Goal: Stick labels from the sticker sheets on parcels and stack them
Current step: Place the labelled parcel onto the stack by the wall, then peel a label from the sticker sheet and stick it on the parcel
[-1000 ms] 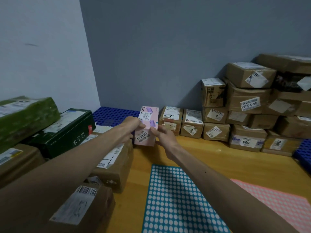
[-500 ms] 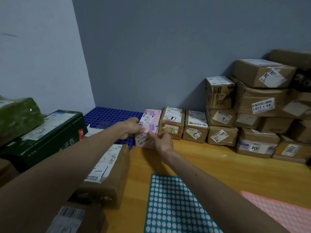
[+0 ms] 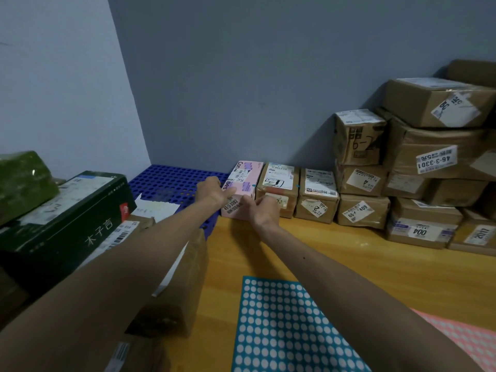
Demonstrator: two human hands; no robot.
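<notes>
The tabletop point(image 3: 362, 269) looks like varnished wood, smooth with a soft sheen. The pink box point(image 3: 245, 181) at its far edge is smooth printed card, slightly satiny, with a paper label on it. The brown parcels point(image 3: 418, 103) piled toward the far right corner are matt cardboard, creased, with shiny tape and white paper labels. There are 2 sheets at the near edge, the teal sticker sheet point(image 3: 279, 331) and the pink sticker sheet point(image 3: 472, 342), both flat matt paper. The blue grid mat point(image 3: 174, 181) in the far left corner is hard moulded plastic. Along the left edge, the dark green box point(image 3: 53, 232) is glossy card, and the green parcel point(image 3: 24, 181) is wrapped in crinkly shiny film.
</notes>
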